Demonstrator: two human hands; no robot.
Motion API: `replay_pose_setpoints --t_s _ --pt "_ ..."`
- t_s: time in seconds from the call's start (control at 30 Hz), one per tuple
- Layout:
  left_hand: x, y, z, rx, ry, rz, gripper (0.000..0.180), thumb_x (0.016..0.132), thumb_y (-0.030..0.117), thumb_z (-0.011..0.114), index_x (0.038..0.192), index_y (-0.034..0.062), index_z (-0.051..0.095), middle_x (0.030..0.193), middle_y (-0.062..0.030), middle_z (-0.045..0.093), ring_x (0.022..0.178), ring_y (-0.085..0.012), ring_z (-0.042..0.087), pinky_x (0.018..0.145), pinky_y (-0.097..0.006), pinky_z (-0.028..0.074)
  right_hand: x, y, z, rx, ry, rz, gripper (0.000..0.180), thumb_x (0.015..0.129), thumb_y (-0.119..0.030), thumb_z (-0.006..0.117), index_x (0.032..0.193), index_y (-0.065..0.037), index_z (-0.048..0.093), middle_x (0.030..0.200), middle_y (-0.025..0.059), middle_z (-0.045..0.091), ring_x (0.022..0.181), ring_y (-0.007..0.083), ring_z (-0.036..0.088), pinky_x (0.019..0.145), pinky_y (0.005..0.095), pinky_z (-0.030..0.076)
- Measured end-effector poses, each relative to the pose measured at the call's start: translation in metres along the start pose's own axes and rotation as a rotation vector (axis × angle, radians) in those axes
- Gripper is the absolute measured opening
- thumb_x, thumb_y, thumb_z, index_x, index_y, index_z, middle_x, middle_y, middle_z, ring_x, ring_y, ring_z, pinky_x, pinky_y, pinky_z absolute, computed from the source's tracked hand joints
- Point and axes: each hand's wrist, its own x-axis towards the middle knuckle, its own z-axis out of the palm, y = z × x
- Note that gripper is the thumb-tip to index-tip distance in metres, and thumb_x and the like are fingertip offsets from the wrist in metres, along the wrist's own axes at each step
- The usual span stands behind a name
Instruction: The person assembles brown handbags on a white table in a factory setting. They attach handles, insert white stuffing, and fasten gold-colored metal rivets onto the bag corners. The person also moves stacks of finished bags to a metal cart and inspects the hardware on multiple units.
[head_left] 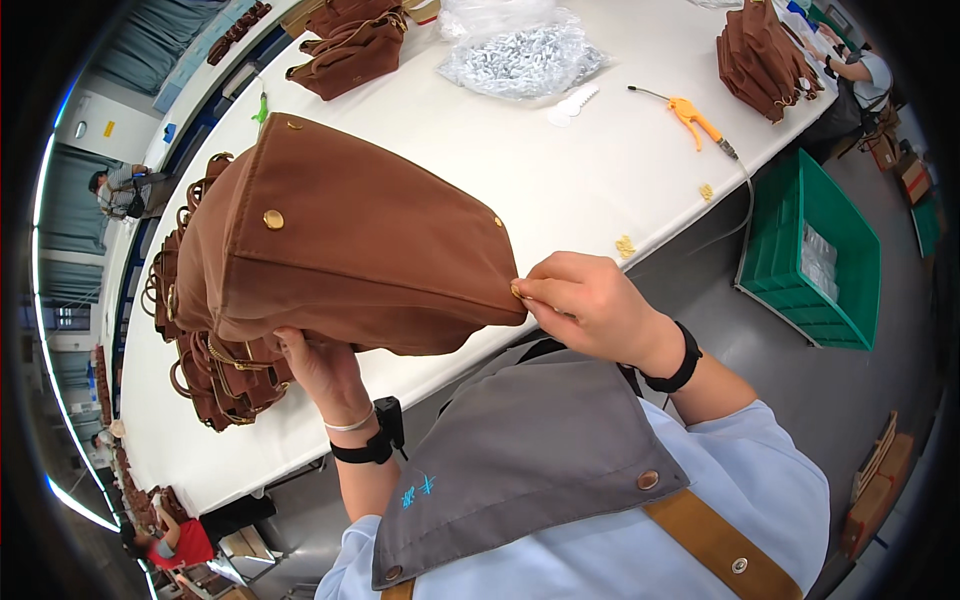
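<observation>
A brown handbag [370, 215] is held tilted over the white table, its flat base turned up toward me. Gold studs sit at the base's corners: one large stud [273, 219] at the left, with smaller-looking ones at the far left and right edges. My left hand [325, 375] grips the bag from below at its near left side; some of its fingers are hidden behind the bag. At the near right corner, my right hand [592, 305] pinches a small gold stud [516, 291] between thumb and fingertips, against the bag.
On the white table [450, 190], several brown bags [225, 375] crowd the left, with more at the back. A clear bag of small silvery pieces [525, 60], an orange air gun [690, 115] and small gold pieces [625, 246] lie beyond. A green crate [815, 260] stands right.
</observation>
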Motion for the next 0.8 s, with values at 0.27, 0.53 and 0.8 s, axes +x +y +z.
replay_pose_setpoints --t_s 0.27,0.53,0.8 --pt "0.001 0.005 -0.001 0.025 -0.061 0.01 0.047 0.085 0.023 0.071 0.127 0.0138 0.051 0.127 0.0029 0.056 0.12 -0.017 0.05 0.107 -0.039 0.038 0.002 -0.002 -0.001 -0.123 -0.084 0.008 0.01 0.077 -0.001 0.065 0.087 0.004 0.065 0.071 0.0109 0.061 0.065 0.0261 0.061 0.056 0.034 0.052" --pt "0.014 0.002 0.002 0.015 -0.082 -0.043 0.054 0.085 0.033 0.07 0.13 0.013 0.048 0.132 0.0008 0.052 0.123 -0.0181 0.047 0.107 -0.041 0.038 0.005 0.006 -0.002 0.25 -0.015 0.288 0.011 0.082 -0.003 0.065 0.09 0.005 0.066 0.073 0.0106 0.065 0.064 0.0187 0.064 0.058 0.0294 0.053" --pt "0.036 -0.014 -0.008 0.031 0.034 -0.111 0.06 0.084 0.038 0.069 0.132 0.0105 0.046 0.134 -0.0005 0.049 0.125 -0.0199 0.044 0.105 -0.04 0.039 -0.041 0.093 0.0 0.548 0.098 0.903 0.016 0.088 -0.013 0.063 0.092 0.001 0.069 0.083 0.0119 0.07 0.067 0.0157 0.067 0.061 0.0275 0.053"
